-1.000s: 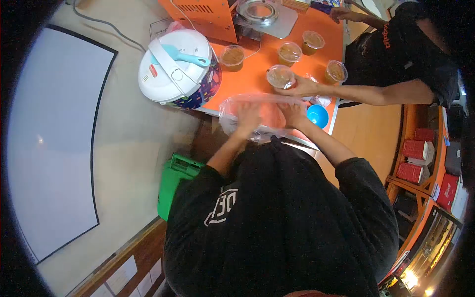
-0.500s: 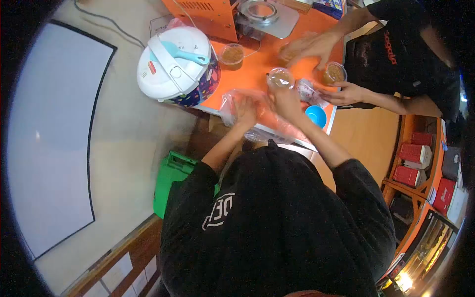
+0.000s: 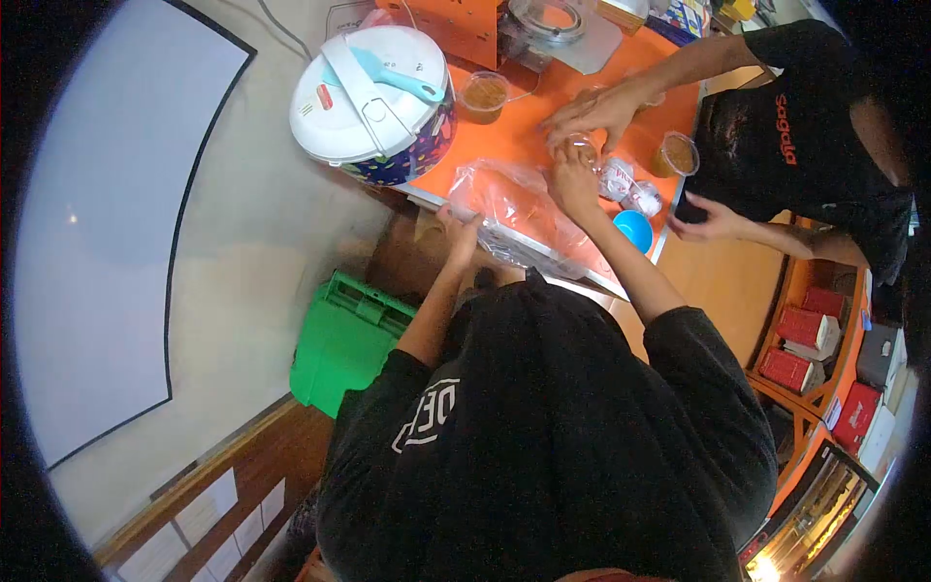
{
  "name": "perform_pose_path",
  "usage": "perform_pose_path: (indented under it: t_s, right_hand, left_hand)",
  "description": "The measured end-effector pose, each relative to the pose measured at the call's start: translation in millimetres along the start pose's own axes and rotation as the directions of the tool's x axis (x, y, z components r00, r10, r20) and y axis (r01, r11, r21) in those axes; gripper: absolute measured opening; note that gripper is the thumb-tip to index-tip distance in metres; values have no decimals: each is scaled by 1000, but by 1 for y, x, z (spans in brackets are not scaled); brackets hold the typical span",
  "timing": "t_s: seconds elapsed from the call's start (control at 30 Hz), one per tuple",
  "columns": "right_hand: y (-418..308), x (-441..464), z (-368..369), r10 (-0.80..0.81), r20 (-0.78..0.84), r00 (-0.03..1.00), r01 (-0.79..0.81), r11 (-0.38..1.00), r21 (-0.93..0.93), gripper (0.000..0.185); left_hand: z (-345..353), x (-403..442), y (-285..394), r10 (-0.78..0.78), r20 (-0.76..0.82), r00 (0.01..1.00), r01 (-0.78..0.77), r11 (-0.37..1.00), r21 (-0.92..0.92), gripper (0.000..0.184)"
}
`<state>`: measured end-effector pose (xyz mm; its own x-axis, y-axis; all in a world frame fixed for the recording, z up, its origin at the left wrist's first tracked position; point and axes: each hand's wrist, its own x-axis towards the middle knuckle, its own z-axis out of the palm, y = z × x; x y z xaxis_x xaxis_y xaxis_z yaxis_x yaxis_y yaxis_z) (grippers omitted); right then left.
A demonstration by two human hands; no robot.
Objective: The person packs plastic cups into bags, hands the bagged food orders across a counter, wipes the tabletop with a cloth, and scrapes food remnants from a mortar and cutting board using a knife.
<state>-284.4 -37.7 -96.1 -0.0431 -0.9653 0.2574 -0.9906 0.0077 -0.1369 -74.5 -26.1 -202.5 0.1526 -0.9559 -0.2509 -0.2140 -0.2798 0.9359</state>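
Observation:
My left hand (image 3: 462, 233) is at the near edge of the orange table, its fingers closed on the left end of a clear plastic bag (image 3: 509, 199). The bag lies flat and crumpled along that edge. Beyond it, my right hand (image 3: 574, 186) grips a clear plastic cup (image 3: 580, 145) with brown contents, partly hidden by my fingers. A co-worker's hand (image 3: 606, 112) reaches in just above this cup. Right of my right hand lie a white wrapped bundle with red print (image 3: 616, 179) and a second such bundle (image 3: 642, 199). A blue bowl (image 3: 634, 233) stands near them.
A large white-lidded rice cooker (image 3: 373, 97) with a light blue paddle on top stands at the left. Behind are a brown-filled cup (image 3: 484, 97) and an orange sealing machine (image 3: 446, 34). Another filled cup (image 3: 676, 155) sits by the co-worker. A green bin (image 3: 349, 339) stands below.
My left hand has moved down-left to the bag's edge. My right hand has shifted right with the cup, toward the co-worker's hand. The co-worker's lower hand has withdrawn from the wrapped bundles.

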Motion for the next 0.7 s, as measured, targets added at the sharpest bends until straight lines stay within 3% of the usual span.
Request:
perform_pose_path:
  t_s: [0.07, 0.13, 0.17, 0.23, 0.3, 0.33, 0.37, 0.4, 0.43, 0.47, 0.53, 0.57, 0.6, 0.7]
  right_hand:
    - [-4, -6, -19, 0, -37, 999, 2, 999, 46, 44]
    - [-16, -12, -48, 71, 326, 943, -146, 967, 211, 29]
    - [-21, -11, -45, 67, 327, 942, -142, 967, 211, 29]
    - [-36, -4, -34, -282, 113, 953, 217, 893, 393, 23]
    - [-58, 42, -25, -218, -24, 976, 209, 891, 404, 25]
    - [-65, 73, -12, -196, -172, 965, 240, 924, 296, 32]
    - [-67, 104, 6, -185, -320, 929, 253, 950, 183, 39]
    - [-65, 127, 27, -108, -257, 960, 134, 987, 84, 47]
    - [-66, 147, 41, -23, -203, 979, 18, 1000, -22, 55]
    - [-67, 161, 45, -28, -213, 977, 25, 1000, -15, 55]
    - [-62, 175, 51, 45, 248, 968, -82, 986, 143, 56]
    - [-61, 176, 52, 21, 215, 976, -53, 988, 145, 60]
    - [-64, 172, 45, 14, 233, 972, -50, 987, 150, 60]
    - [-64, 152, 16, 88, 175, 981, -123, 972, 202, 60]
  left_hand:
    - [2, 11, -23, -7, 39, 999, 10, 998, -58, 72]
    - [4, 13, -30, -18, 76, 997, 27, 993, -115, 73]
    - [6, 11, -31, -110, 52, 993, 116, 986, -124, 64]
    - [5, 11, -32, -198, 24, 980, 199, 971, -135, 55]
    - [6, 20, -52, -103, 97, 990, 114, 987, -114, 36]
    - [6, 23, -54, -67, 119, 991, 80, 991, -109, 30]
    - [6, 16, -43, -117, 213, 970, 181, 931, -317, 20]
    - [2, 9, -29, -141, 313, 939, 288, 819, -496, 11]
    - [-9, -3, 0, -135, 425, 895, 328, 846, -421, 15]
    - [-13, -8, 14, -128, 415, 901, 316, 850, -422, 15]
    - [-11, -15, 24, -219, 332, 917, 358, 819, -449, 20]
    - [-8, -3, 2, -281, 413, 866, 469, 742, -478, 24]
    - [-8, -4, 5, -299, 406, 864, 480, 736, -478, 24]
    - [-2, -9, 7, -183, 270, 945, 314, 735, -601, 31]
